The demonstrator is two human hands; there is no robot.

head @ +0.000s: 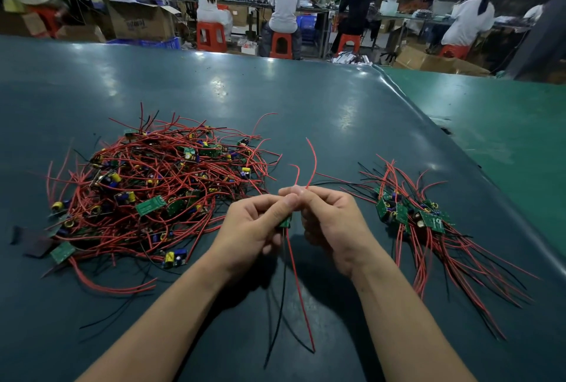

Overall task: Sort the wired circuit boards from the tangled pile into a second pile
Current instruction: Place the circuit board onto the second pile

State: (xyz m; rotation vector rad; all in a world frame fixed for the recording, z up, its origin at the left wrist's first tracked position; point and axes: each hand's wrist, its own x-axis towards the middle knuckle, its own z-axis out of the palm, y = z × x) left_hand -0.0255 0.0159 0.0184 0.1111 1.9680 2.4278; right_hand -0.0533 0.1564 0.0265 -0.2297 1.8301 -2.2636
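A big tangled pile (159,188) of small green circuit boards with red and black wires lies on the left of the dark green table. A smaller, straighter second pile (413,216) lies on the right. Between them, above the table, my left hand (260,228) grips one wired circuit board (285,222), whose green edge shows below my fingers. My right hand (327,219) pinches its red wires (311,164) that rise above the fingertips. More red and black wires hang down from the board toward me.
The dark green table (306,100) stretches ahead, and a lighter green table (505,124) joins it on the right. A dark scrap (33,244) lies at the left pile's edge. Beyond the table, several seated people work on orange stools at benches among cardboard boxes.
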